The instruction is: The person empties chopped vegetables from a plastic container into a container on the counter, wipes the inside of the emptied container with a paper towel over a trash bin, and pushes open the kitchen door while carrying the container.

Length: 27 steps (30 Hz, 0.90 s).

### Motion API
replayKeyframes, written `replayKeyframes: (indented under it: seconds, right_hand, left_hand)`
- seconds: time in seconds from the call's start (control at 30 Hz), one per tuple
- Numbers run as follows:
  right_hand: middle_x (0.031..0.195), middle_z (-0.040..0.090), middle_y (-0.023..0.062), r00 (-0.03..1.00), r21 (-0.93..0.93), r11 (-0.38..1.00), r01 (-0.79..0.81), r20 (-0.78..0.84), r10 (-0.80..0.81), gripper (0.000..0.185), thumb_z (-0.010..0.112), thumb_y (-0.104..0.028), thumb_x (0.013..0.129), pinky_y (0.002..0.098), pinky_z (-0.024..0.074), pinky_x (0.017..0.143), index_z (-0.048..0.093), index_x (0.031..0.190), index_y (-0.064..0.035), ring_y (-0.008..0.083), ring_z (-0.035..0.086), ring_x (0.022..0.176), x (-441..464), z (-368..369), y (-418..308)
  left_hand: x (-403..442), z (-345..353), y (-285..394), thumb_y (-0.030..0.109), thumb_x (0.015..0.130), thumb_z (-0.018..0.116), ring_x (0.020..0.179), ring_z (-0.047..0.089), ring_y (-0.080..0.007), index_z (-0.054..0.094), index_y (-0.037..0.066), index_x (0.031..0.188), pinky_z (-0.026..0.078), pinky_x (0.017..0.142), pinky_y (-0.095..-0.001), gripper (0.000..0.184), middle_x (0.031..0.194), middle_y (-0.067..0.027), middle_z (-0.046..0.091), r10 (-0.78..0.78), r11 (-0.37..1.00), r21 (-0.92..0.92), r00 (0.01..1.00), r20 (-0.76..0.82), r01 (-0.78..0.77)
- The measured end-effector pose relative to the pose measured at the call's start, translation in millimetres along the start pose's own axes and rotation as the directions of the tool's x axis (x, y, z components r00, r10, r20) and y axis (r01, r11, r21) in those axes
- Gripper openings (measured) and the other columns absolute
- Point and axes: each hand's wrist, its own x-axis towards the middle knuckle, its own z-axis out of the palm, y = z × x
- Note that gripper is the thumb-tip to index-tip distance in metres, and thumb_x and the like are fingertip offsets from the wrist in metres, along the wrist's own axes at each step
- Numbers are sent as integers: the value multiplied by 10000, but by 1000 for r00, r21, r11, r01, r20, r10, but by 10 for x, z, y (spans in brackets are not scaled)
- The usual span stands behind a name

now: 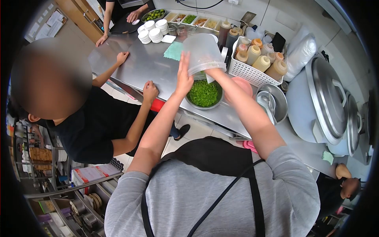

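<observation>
A translucent plastic tub [202,47] is held tilted in the air, its rimmed mouth facing down and toward me. My left hand [184,77] is pressed against the tub's left side, its fingers stretched up along the wall. My right hand [215,73] reaches in at the mouth, and its fingers are mostly hidden. A small white piece [209,78], perhaps paper or a cloth, shows just below that hand. Under the tub stands a metal bowl [219,103] filled with finely chopped green herbs or scallions [203,94].
A white basket [250,72] of sauce bottles stands at the right, beyond a pink bowl [242,85] and metal bowls [279,103]. Large lidded pots [316,102] stand farther right. Stacked white dishes [155,34] and a green cloth [173,51] lie ahead. A co-worker [98,122] leans at the counter's left.
</observation>
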Motion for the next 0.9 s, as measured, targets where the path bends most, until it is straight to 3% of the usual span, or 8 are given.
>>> replayKeyframes:
  seconds: [0.13, 0.23, 0.33, 0.47, 0.57, 0.77, 0.83, 0.9]
  right_hand:
    - [1216, 469, 196, 971, 323, 920, -224, 159, 181, 400, 489, -201, 817, 432, 354, 933, 479, 1193, -65, 374, 444, 1106, 45, -201, -87]
    - [1178, 499, 204, 993, 195, 974, -117, 54, 109, 380, 501, -84, 779, 427, 358, 923, 513, 1157, -50, 366, 460, 1095, -144, -359, -256]
    - [1002, 571, 229, 931, 438, 892, -115, 360, -57, 350, 439, 98, 698, 419, 373, 893, 584, 1002, 3, 376, 492, 1033, -202, -810, -437]
    - [978, 566, 241, 955, 355, 892, -280, 198, 221, 357, 433, 91, 696, 421, 381, 882, 580, 1004, -13, 393, 503, 994, -66, -787, -420]
    - [1004, 581, 214, 984, 262, 950, -167, 106, 144, 393, 420, 112, 674, 405, 393, 887, 589, 1006, -12, 373, 523, 996, -162, -625, -470]
    - [1036, 600, 157, 886, 440, 867, -235, 463, 5, 499, 390, 163, 607, 353, 442, 866, 613, 1014, -19, 313, 551, 1014, -450, -1036, -603]
    - [1028, 600, 163, 913, 441, 877, -189, 408, -8, 479, 390, 161, 614, 346, 457, 847, 617, 999, -14, 305, 562, 996, -369, -1067, -598]
    - [1035, 598, 163, 934, 325, 898, -296, 294, 202, 466, 390, 158, 610, 344, 449, 861, 619, 981, -7, 300, 567, 987, -259, -1080, -621]
  left_hand:
    - [-17, 20, 75, -148, 650, 397, 1318, 193, -332, 270, 125, 1364, 208, 1052, -379, 774, 1430, -186, 175, -11, 1000, 20, 999, 46, 10]
    - [13, 33, 8, -166, 625, 381, 1299, 216, -354, 294, 113, 1351, 269, 1023, -357, 782, 1429, -193, 160, 19, 1000, 20, 1000, -4, -18]
    - [29, 0, -36, -162, 625, 379, 1298, 219, -355, 297, 110, 1348, 270, 1022, -355, 776, 1432, -186, 156, 43, 997, 62, 998, -35, -40]
    - [-11, 1, -16, -160, 626, 379, 1295, 223, -358, 300, 108, 1346, 271, 1020, -360, 772, 1432, -186, 157, 33, 998, 53, 999, -33, -31]
    - [14, 29, 9, -151, 660, 413, 1305, 217, -346, 269, 142, 1365, 251, 1033, -377, 777, 1426, -185, 185, 34, 999, 43, 999, -5, -34]
    - [25, -31, -27, -172, 613, 385, 1303, 195, -365, 279, 115, 1357, 270, 1017, -363, 805, 1433, -200, 137, 1, 999, 41, 998, -58, 1]
    - [-4, -53, -16, -177, 614, 386, 1308, 174, -372, 255, 127, 1370, 256, 1021, -366, 825, 1431, -209, 133, -11, 998, 64, 999, -54, 15]
    - [-22, -29, 15, -176, 620, 385, 1310, 168, -374, 246, 127, 1373, 247, 1024, -369, 824, 1431, -211, 131, -10, 998, 56, 998, -68, 14]
